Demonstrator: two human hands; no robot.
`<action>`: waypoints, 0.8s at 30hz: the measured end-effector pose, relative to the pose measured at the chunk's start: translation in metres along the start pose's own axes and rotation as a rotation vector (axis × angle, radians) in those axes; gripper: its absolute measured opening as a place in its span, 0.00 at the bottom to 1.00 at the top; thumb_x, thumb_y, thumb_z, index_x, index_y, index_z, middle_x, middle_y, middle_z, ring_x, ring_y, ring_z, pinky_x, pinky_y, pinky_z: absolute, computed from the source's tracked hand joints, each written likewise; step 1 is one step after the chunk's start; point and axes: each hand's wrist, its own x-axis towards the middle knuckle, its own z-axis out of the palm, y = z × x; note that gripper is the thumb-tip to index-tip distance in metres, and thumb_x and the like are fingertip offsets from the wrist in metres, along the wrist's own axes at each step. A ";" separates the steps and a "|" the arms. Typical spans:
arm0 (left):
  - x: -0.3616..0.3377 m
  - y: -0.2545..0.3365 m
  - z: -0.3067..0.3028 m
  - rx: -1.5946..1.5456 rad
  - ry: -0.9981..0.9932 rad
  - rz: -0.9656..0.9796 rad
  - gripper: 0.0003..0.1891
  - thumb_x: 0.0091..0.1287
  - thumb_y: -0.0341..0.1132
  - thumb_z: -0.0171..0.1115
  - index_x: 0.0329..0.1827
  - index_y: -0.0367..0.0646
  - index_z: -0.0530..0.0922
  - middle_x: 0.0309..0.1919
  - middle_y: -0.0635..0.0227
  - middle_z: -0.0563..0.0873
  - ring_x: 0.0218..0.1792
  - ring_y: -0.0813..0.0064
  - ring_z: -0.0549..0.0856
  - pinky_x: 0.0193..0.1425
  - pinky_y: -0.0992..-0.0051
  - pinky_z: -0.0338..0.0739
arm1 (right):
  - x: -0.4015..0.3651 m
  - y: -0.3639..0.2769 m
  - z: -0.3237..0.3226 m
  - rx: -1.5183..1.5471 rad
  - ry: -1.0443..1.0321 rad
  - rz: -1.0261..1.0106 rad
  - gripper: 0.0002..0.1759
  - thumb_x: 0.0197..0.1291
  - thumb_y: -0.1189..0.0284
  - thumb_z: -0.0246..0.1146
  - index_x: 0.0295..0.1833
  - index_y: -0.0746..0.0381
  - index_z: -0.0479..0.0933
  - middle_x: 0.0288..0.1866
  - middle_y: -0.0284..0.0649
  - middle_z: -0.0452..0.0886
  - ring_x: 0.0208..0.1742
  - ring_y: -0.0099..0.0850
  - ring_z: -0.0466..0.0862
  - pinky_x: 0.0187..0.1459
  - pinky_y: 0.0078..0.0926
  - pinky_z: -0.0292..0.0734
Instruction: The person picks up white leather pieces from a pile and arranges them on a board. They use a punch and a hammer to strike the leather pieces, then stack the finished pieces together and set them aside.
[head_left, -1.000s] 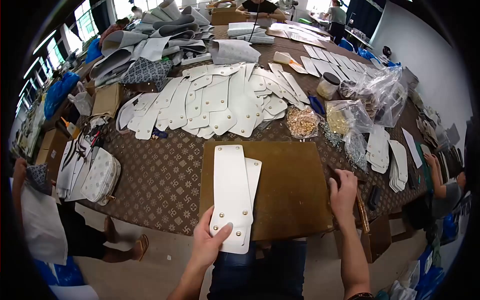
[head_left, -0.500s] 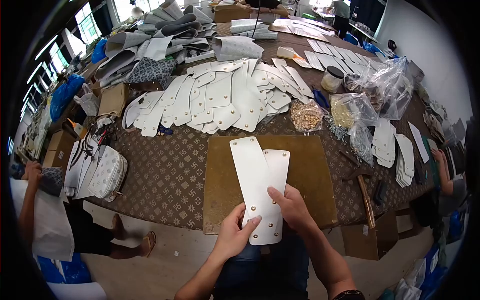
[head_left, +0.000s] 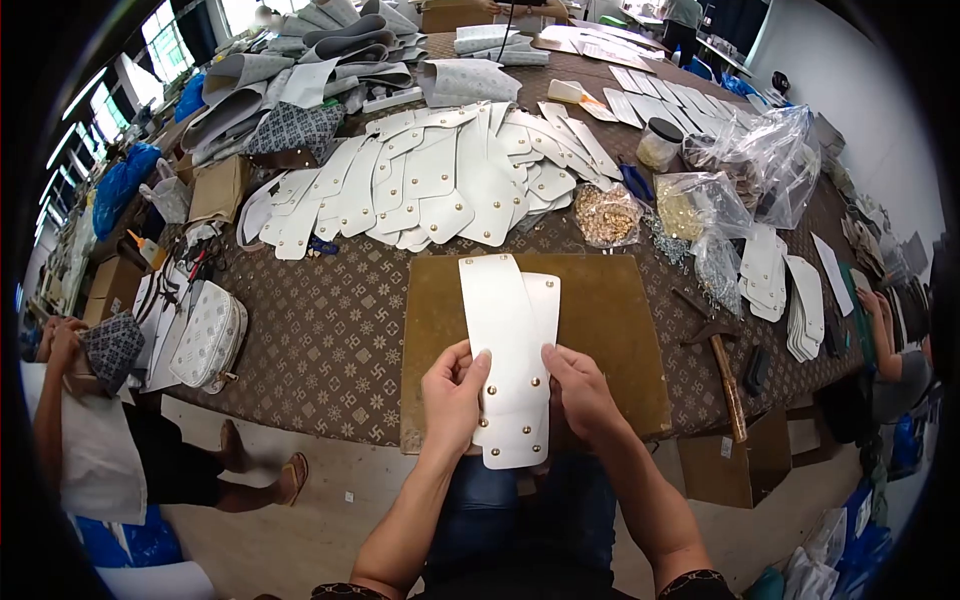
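Two white leather-like panels with brass-coloured studs are in my hands, one overlapping the other: the left panel [head_left: 495, 320] and the right panel [head_left: 543, 312]. They fan slightly apart at the far end and lie over each other at the near end. My left hand [head_left: 455, 398] is closed on their left edge, thumb on the front face. At the opposite edge my right hand [head_left: 582, 392] grips with its thumb on top. Behind and below them lies a brown board [head_left: 615, 345]. Beyond it spreads a pile of similar studded white panels [head_left: 430, 185].
Right of the board lie a hammer [head_left: 728, 390], a bag of copper-coloured studs [head_left: 608, 215], a jar [head_left: 660, 145] and stacked white panels [head_left: 803, 310]. A white patterned case [head_left: 210, 337] and rolled grey material [head_left: 250, 80] are to the left. Another person's hand [head_left: 65, 345] shows at far left.
My left hand has moved up along the panels' left edge, and my right hand has shifted to their right edge. The two panels now overlap more and stand more nearly parallel.
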 end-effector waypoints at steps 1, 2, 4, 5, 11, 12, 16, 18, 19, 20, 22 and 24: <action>0.005 -0.003 -0.002 -0.034 0.004 0.007 0.15 0.80 0.29 0.64 0.62 0.28 0.80 0.42 0.67 0.90 0.38 0.85 0.85 0.44 0.81 0.81 | 0.007 0.003 -0.007 -0.035 0.012 0.013 0.22 0.86 0.63 0.51 0.61 0.72 0.79 0.51 0.43 0.89 0.47 0.26 0.89 0.50 0.25 0.85; 0.010 -0.003 -0.002 -0.071 0.007 0.017 0.14 0.80 0.30 0.63 0.62 0.28 0.80 0.43 0.66 0.91 0.39 0.85 0.86 0.45 0.81 0.81 | 0.009 -0.001 -0.007 -0.032 0.011 0.017 0.22 0.86 0.63 0.51 0.61 0.72 0.79 0.51 0.43 0.89 0.47 0.26 0.89 0.50 0.25 0.85; 0.014 0.001 0.000 -0.089 0.020 0.025 0.14 0.81 0.30 0.61 0.62 0.27 0.79 0.43 0.65 0.91 0.39 0.84 0.86 0.45 0.81 0.82 | 0.012 -0.009 -0.006 -0.092 0.054 0.028 0.22 0.86 0.64 0.51 0.59 0.73 0.80 0.48 0.43 0.90 0.46 0.25 0.89 0.50 0.25 0.85; 0.015 0.006 0.001 -0.094 0.035 0.007 0.14 0.82 0.30 0.61 0.62 0.27 0.79 0.43 0.65 0.91 0.39 0.84 0.86 0.46 0.80 0.82 | 0.016 -0.008 -0.009 -0.092 0.055 0.025 0.22 0.86 0.64 0.51 0.59 0.73 0.80 0.48 0.43 0.90 0.46 0.25 0.89 0.50 0.25 0.85; 0.023 0.010 -0.015 -0.067 0.033 -0.005 0.14 0.82 0.30 0.60 0.63 0.28 0.78 0.41 0.64 0.91 0.39 0.83 0.86 0.47 0.79 0.83 | 0.027 -0.007 -0.023 -0.346 0.174 -0.184 0.21 0.86 0.65 0.52 0.57 0.72 0.82 0.46 0.41 0.90 0.41 0.24 0.88 0.44 0.24 0.84; 0.024 0.010 -0.021 -0.054 0.044 0.008 0.14 0.82 0.30 0.60 0.63 0.28 0.78 0.41 0.65 0.91 0.39 0.83 0.87 0.47 0.79 0.83 | 0.026 -0.011 -0.026 -0.424 0.205 -0.225 0.20 0.86 0.65 0.52 0.57 0.72 0.82 0.46 0.41 0.90 0.40 0.25 0.88 0.44 0.25 0.85; 0.024 0.018 -0.050 -0.001 0.050 0.018 0.15 0.82 0.30 0.60 0.66 0.30 0.78 0.46 0.67 0.90 0.43 0.83 0.87 0.51 0.78 0.83 | 0.017 -0.046 -0.051 -0.247 0.257 -0.214 0.20 0.86 0.66 0.52 0.57 0.72 0.82 0.46 0.41 0.90 0.42 0.26 0.89 0.46 0.26 0.85; 0.016 0.027 -0.062 0.035 0.058 0.022 0.17 0.83 0.30 0.58 0.68 0.30 0.76 0.43 0.67 0.90 0.42 0.83 0.87 0.49 0.79 0.83 | 0.005 -0.065 -0.061 -0.201 0.329 -0.237 0.20 0.85 0.67 0.52 0.58 0.72 0.82 0.47 0.41 0.90 0.42 0.26 0.89 0.46 0.26 0.85; 0.012 0.029 -0.069 0.074 0.065 0.023 0.18 0.83 0.30 0.57 0.71 0.29 0.74 0.41 0.67 0.90 0.40 0.84 0.86 0.47 0.79 0.82 | 0.000 -0.069 -0.074 -0.227 0.354 -0.258 0.19 0.85 0.67 0.52 0.59 0.73 0.82 0.47 0.42 0.90 0.43 0.27 0.89 0.47 0.26 0.86; 0.007 0.029 -0.080 0.158 0.040 0.006 0.21 0.82 0.28 0.57 0.74 0.29 0.72 0.42 0.67 0.90 0.40 0.84 0.86 0.46 0.80 0.80 | -0.010 -0.076 -0.076 -0.275 0.378 -0.251 0.17 0.83 0.71 0.54 0.62 0.74 0.80 0.49 0.42 0.90 0.44 0.27 0.89 0.49 0.26 0.86; -0.008 0.037 -0.085 0.271 0.017 0.009 0.22 0.81 0.28 0.57 0.75 0.29 0.71 0.42 0.67 0.90 0.40 0.83 0.85 0.45 0.79 0.80 | -0.021 -0.073 -0.094 -0.415 0.412 -0.222 0.17 0.81 0.74 0.55 0.64 0.74 0.79 0.51 0.43 0.90 0.45 0.26 0.89 0.49 0.26 0.86; -0.021 0.034 -0.087 0.388 -0.009 0.012 0.24 0.81 0.28 0.58 0.76 0.29 0.70 0.42 0.67 0.90 0.39 0.82 0.85 0.45 0.79 0.79 | -0.029 -0.065 -0.101 -0.551 0.448 -0.193 0.17 0.79 0.76 0.56 0.66 0.75 0.78 0.52 0.43 0.89 0.46 0.26 0.89 0.50 0.25 0.85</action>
